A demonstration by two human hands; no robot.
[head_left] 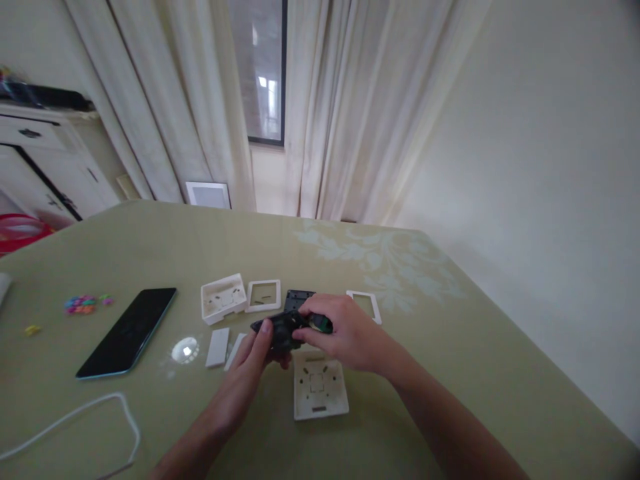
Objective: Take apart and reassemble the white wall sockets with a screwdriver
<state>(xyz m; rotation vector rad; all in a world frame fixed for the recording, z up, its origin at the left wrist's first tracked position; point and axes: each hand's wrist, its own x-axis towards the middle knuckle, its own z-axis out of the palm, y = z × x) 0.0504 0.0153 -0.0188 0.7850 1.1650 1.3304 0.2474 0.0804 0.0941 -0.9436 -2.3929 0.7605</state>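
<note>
My left hand (253, 357) and my right hand (345, 330) meet over the table, both closed on a small black plastic part (281, 330) with a bit of green showing at its right end. Just below the hands lies a white square switch box (320, 387), open side up. Behind them sit another white box (223, 298), a white square frame (263, 295), a dark module (299, 298) and a second white frame (367, 303). Two white flat rocker covers (219, 347) lie to the left of my left hand.
A black phone (130, 330) lies face up at left on the green table (450, 347). Small coloured beads (83, 305) sit further left, and a white cable (100, 417) loops near the front edge. Curtains and a wall stand behind the table.
</note>
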